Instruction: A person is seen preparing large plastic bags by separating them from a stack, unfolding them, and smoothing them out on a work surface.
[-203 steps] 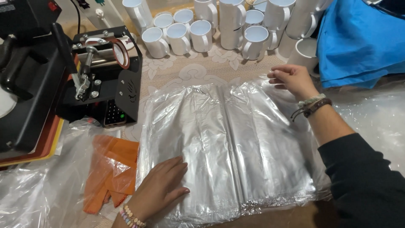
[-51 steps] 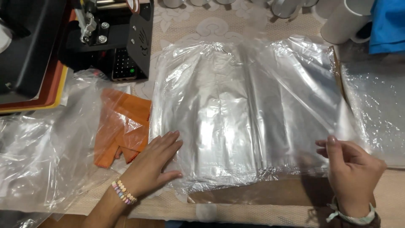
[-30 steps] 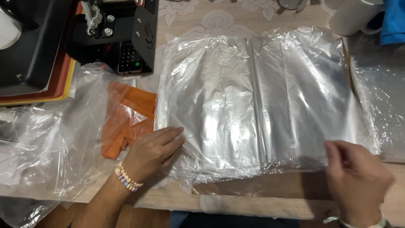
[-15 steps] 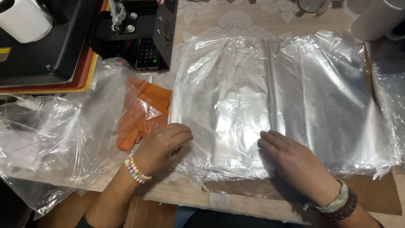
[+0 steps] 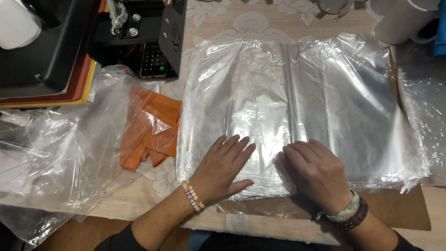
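While both hands press flat on the near edge of the bag stack point(image 5: 297, 107), I judge the squaring-up of that stack to be well along: the clear bags lie in one fairly even pile, near edge roughly lined up, though the far edge and the right side look rumpled and a few corners stick out at the stack's near right. My left hand point(image 5: 225, 165) rests on the stack's near-left part, fingers point(image 5: 234, 144) spread wide and laid flat, gripping nothing. My right hand point(image 5: 313, 169) lies just right of it, fingers close together, palm down, also holding nothing; the two hands sit near each other but apart. What seems left, as far as I can see, is flattening the far and right portions. The stack lies on the desk point(image 5: 260, 14), over a brown board point(image 5: 399, 214) that shows at its near side. Its long axis runs left to right across my view, with a crease running from me toward the far edge near the middle. I cannot tell which end the bags open at. Left of the stack lie orange cloths point(image 5: 151, 128) under loose plastic point(image 5: 55, 158); at its far left stands a black press point(image 5: 139, 37), at its far right a white mug point(image 5: 402, 21).
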